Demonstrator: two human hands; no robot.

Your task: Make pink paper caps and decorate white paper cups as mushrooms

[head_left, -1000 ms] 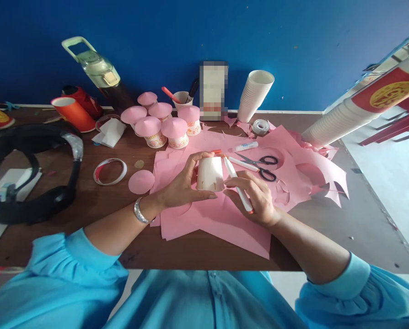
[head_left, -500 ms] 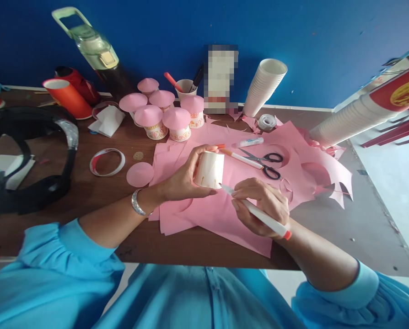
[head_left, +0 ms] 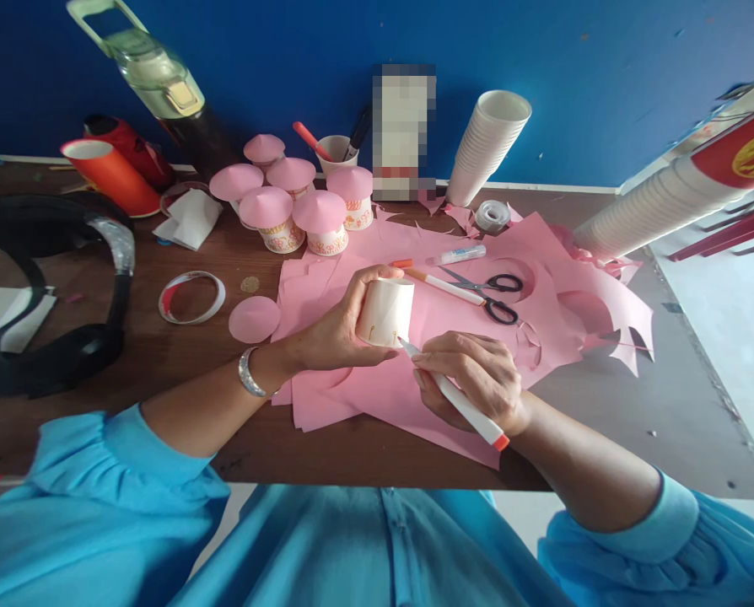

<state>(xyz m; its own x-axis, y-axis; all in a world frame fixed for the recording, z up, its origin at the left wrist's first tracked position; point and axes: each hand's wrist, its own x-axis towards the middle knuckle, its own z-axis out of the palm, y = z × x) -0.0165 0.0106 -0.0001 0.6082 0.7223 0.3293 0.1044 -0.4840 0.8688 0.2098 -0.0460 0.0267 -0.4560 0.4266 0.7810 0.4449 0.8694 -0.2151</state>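
A white paper cup (head_left: 386, 310) is held over the pink paper by my left hand (head_left: 332, 333), its fingers wrapped round the cup's left side. Small orange-brown marks show low on the cup. My right hand (head_left: 475, 378) grips a white marker (head_left: 465, 411) with a red end. The marker's tip is at the cup's lower right edge; whether it touches cannot be made out. Beyond my hands, black-handled scissors (head_left: 487, 295) and an orange-and-white marker (head_left: 446, 287) lie on the pink paper (head_left: 345, 396).
Several decorated cups with pink cone tops (head_left: 320, 212) stand at the back. White cup stacks (head_left: 487, 147) are at the right. A tape roll (head_left: 191, 298), a pink disc (head_left: 254, 319), a bottle (head_left: 155, 80) and a black headset-like object (head_left: 121, 295) are at the left.
My right hand and its marker have moved slightly left, the tip shifting along the cup's lower edge. The whole view has shifted a little. My left hand still holds the cup.
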